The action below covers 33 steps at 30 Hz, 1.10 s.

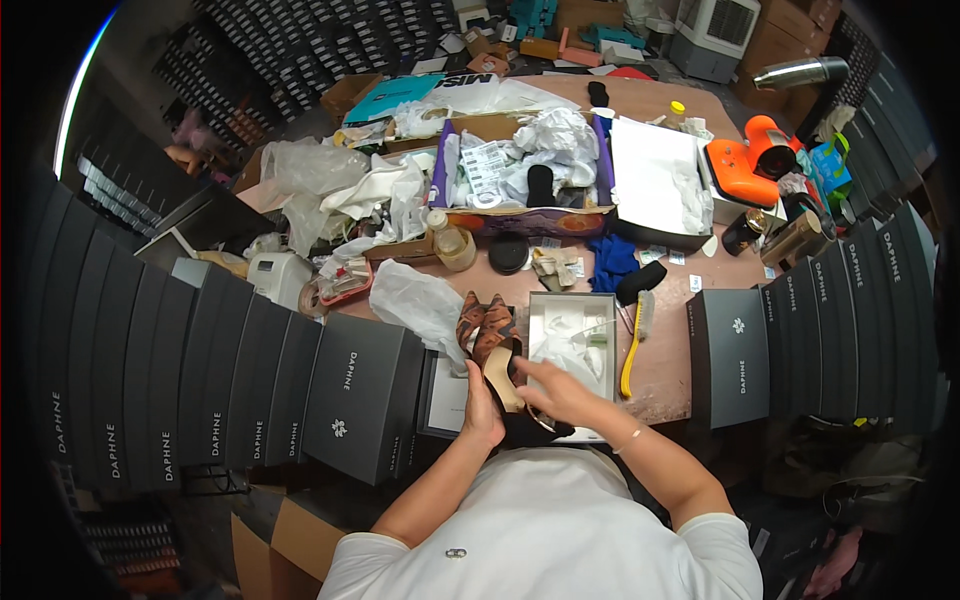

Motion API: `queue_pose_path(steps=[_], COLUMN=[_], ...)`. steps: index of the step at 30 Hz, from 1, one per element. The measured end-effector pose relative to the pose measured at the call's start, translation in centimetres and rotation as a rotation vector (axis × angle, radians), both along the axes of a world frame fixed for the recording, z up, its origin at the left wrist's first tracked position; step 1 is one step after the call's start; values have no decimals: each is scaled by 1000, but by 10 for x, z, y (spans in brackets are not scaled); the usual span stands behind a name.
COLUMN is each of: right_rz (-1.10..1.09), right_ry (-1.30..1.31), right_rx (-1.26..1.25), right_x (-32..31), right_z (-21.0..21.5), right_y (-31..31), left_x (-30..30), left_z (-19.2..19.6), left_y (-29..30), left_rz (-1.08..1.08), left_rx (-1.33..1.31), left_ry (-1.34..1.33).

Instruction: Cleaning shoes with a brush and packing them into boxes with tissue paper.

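Just in front of my body is a pair of pointed shoes (495,335) with a brown, orange and black pattern, their toes pointing away from me. The nearer one shows a beige insole (504,384) and a dark heel part. My left hand (484,412) is closed round its left side, thumb up along the edge. From the right, my right hand (556,392) grips the shoe's opposite edge, its index finger reaching over the opening. Part of its grip is hidden. Under and beside the shoes sits an open shoebox (534,306) with white tissue paper (570,335) inside.
Stacks of dark shoeboxes line the left (362,398) and right (728,355). A yellow-handled brush (631,360) lies right of the open box. Further back are a purple carton (530,222) full of crumpled paper, a bottle (452,248), plastic wrap (418,303) and an orange device (740,168).
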State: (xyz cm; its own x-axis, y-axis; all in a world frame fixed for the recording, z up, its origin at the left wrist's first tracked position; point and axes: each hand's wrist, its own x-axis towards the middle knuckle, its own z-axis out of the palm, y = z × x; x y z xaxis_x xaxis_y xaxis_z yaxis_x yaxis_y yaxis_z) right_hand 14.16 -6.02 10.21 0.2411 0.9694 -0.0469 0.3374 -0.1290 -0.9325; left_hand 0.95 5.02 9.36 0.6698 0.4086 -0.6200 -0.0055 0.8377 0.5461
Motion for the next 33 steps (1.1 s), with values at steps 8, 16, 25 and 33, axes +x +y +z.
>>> queue_pose_path(steps=[8, 16, 25, 33], right_rz=[-90, -289, 47, 80], right_ry=[-121, -231, -114, -211], right_rx=[-236, 70, -203, -357], right_x=[-31, -55, -43, -44], right_z=[-16, -32, -12, -3], right_y=[64, 59, 52, 31], left_x=[-12, 15, 7, 14], left_z=[25, -22, -18, -26], left_y=[-31, 40, 41, 25], left_rz=[-97, -148, -151, -146], left_rx=[18, -19, -5, -101], left_ry=[-101, -67, -133, -49])
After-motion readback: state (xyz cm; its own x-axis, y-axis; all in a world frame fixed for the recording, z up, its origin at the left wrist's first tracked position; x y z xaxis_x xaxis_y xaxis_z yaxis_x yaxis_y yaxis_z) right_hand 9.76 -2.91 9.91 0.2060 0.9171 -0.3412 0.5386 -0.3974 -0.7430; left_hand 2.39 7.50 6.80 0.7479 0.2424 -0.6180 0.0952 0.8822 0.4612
